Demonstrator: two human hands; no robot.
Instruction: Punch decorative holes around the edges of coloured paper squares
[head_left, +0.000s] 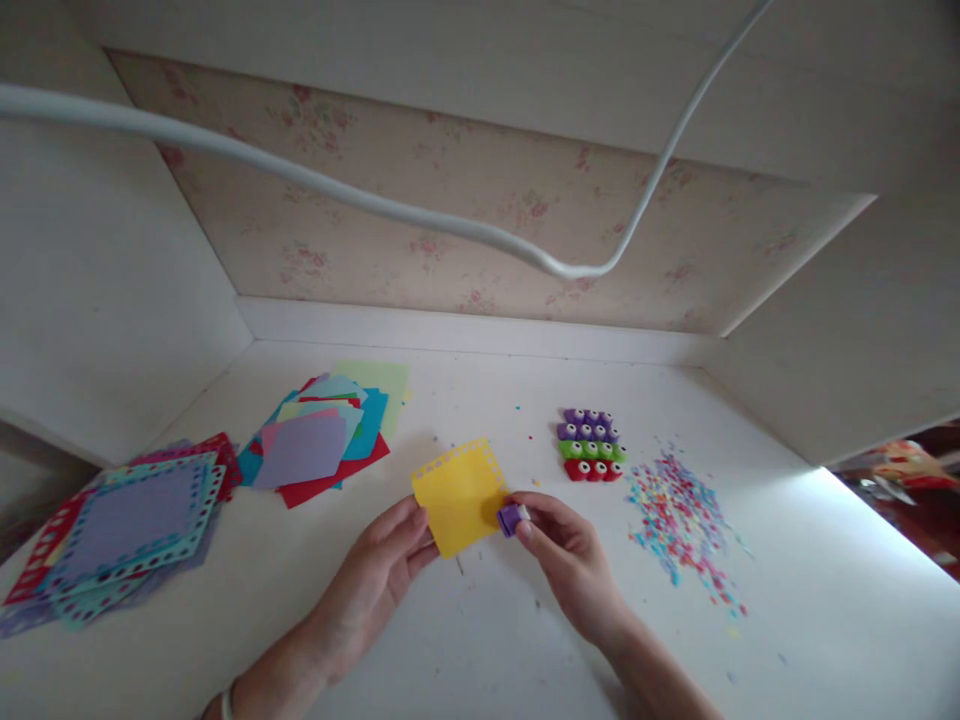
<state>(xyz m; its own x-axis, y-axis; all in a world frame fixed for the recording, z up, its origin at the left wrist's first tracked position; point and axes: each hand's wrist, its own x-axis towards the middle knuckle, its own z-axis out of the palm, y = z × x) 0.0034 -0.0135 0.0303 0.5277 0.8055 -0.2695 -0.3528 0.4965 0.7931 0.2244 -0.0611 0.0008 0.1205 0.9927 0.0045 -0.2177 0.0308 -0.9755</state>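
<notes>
- Punching the yellow card (pixel 456 505) along its right edge looks like the step in hand; holes already line its far edge.
- Left hand (pixel 379 575): fingers clamped on the card's left edge.
- Right hand (pixel 577 575): fingers clamped on the purple punch (pixel 511 519), at the card's right edge.
- The next move calls for a flat card, squared to the punch.
- Beyond the right fingers, other punches (pixel 591 449) sit on the table (pixel 450 650).

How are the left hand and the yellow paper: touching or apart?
Touching: the head view shows the left hand pinching the yellow paper at its left edge.
</notes>
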